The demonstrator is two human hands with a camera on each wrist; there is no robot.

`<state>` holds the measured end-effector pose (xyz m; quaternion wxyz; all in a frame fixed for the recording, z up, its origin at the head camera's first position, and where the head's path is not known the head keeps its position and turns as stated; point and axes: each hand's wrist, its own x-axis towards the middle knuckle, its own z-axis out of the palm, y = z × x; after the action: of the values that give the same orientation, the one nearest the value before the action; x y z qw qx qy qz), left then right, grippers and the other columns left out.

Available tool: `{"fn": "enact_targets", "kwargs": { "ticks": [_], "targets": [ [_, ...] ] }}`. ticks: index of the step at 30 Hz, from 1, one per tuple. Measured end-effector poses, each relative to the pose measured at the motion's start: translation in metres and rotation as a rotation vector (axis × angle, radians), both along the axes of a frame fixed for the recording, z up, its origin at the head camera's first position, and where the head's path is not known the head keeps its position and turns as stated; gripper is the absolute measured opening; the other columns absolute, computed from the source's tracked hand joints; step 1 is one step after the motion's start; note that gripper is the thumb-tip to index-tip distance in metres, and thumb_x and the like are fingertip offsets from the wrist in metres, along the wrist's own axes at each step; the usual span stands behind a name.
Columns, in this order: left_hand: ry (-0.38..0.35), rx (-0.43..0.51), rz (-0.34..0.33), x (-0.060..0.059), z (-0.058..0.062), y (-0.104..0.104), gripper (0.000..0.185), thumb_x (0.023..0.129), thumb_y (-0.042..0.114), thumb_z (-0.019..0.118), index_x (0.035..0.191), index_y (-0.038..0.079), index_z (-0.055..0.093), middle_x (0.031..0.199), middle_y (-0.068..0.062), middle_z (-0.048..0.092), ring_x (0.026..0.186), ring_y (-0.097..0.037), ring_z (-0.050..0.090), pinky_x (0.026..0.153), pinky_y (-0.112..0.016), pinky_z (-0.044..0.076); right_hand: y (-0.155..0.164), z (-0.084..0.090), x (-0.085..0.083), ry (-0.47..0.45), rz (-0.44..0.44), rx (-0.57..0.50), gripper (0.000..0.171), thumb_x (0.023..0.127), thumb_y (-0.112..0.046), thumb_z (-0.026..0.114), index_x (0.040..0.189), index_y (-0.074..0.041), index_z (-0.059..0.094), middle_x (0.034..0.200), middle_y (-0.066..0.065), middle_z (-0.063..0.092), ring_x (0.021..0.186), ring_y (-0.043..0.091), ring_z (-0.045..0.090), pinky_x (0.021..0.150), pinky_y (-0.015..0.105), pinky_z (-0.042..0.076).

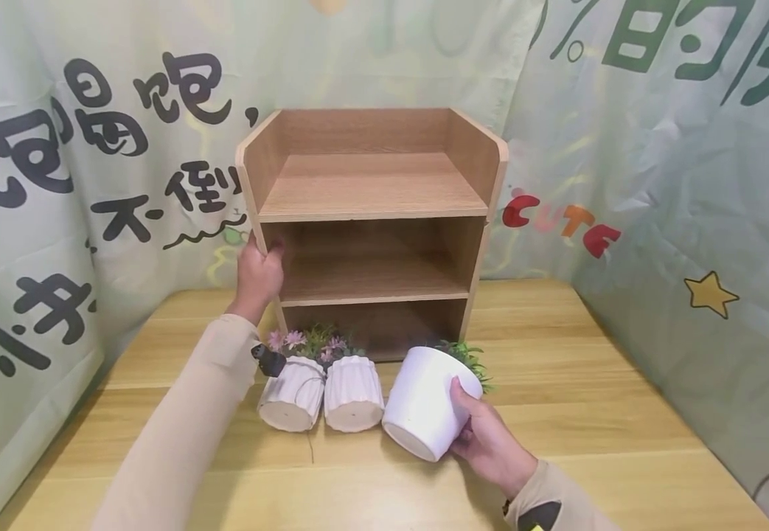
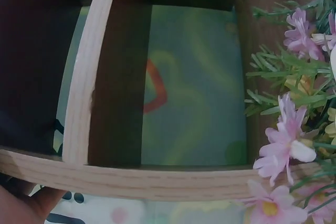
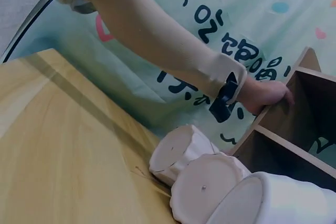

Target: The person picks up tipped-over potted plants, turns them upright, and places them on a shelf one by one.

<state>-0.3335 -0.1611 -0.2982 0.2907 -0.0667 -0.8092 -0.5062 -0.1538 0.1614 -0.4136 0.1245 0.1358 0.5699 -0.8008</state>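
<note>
A small wooden shelf unit (image 1: 371,188) with a raised top stands on the table. My left hand (image 1: 258,276) grips its left side panel, thumb on the inner face. My right hand (image 1: 493,446) holds a smooth white flowerpot (image 1: 424,402) by its right side, thumb along the outside. That pot is tipped, its base toward me and its green plant (image 1: 469,361) toward the shelf. Left of it, two ribbed white pots (image 1: 293,394) (image 1: 354,394) lie tilted back with their bases showing. Pink flowers (image 2: 281,153) from them reach in front of the lower shelf opening.
The wooden table (image 1: 596,413) spreads out on both sides of the shelf. Printed fabric (image 1: 663,221) hangs behind and around it. A thin dark strand (image 1: 310,446) lies before the leftmost pot. Small black devices (image 1: 268,361) sit on the wrists.
</note>
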Motion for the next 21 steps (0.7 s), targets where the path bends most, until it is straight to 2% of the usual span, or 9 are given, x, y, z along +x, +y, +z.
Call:
{"fn": "enact_targets", "kwargs": {
  "ticks": [6,12,17,21],
  "targets": [
    [0.003,0.026,0.007,0.0005,-0.0013,0.0007,0.041,0.095,0.018,0.052,0.129,-0.005,0.05,0.121,-0.033,0.057,0.118,-0.043,0.051,0.104,-0.05,0.036,-0.0036,0.0,-0.005,0.027,0.02,0.04,0.067,0.09,-0.043,0.065,0.131,0.002,0.036,0.108,0.011,0.063,0.097,0.023,0.062,0.086,0.044,0.049],
    [-0.004,0.04,-0.004,0.0013,-0.003,0.0036,0.037,0.095,0.016,0.053,0.125,-0.004,0.052,0.117,-0.032,0.058,0.113,-0.042,0.053,0.101,-0.051,0.038,-0.0024,-0.001,-0.0077,0.024,0.009,0.075,0.061,0.09,-0.04,0.064,0.128,0.0,0.039,0.108,0.013,0.062,0.095,0.025,0.063,0.083,0.045,0.05],
    [0.004,0.038,-0.001,0.0013,-0.0031,0.0044,0.036,0.094,0.012,0.053,0.126,-0.005,0.051,0.116,-0.033,0.058,0.112,-0.043,0.053,0.101,-0.051,0.039,-0.0003,-0.003,-0.0064,0.053,-0.026,0.114,0.068,0.091,-0.04,0.063,0.132,0.006,0.034,0.109,0.015,0.061,0.092,0.024,0.064,0.083,0.046,0.051],
    [0.021,0.044,0.004,0.0015,-0.0018,0.0039,0.036,0.093,0.011,0.054,0.125,-0.006,0.051,0.115,-0.032,0.059,0.11,-0.042,0.054,0.1,-0.051,0.039,0.0003,0.0009,-0.0049,0.076,-0.038,0.138,0.067,0.091,-0.039,0.063,0.132,0.006,0.035,0.107,0.015,0.061,0.091,0.024,0.064,0.082,0.045,0.052]
  ]
}}
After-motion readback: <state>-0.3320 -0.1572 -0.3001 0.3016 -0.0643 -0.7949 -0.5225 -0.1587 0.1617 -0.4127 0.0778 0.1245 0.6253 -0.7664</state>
